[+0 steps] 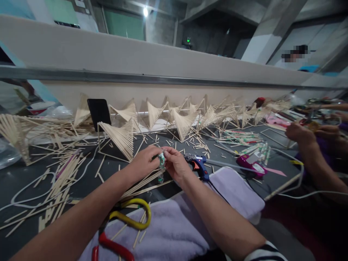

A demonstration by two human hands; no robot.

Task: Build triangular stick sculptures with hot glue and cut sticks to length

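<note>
My left hand [146,159] and my right hand [175,165] meet above the dark table, fingers closed on a small crumpled green-and-white plastic wrapper [162,161]. Part of the wrapper hangs below the fingertips. Thin wooden sticks [144,183] lie under my hands. Just right of my right hand is a blue glue gun [200,167] with an orange trigger. A twisted lattice of sticks [119,139] stands just beyond my left hand.
A lilac towel [174,224] covers the near edge, with yellow handles [148,214] and red handles [114,246] on it. More stick models [187,121] line the wall near a black tablet [99,113]. A purple tape dispenser [251,166] and another person's hand [301,134] are right.
</note>
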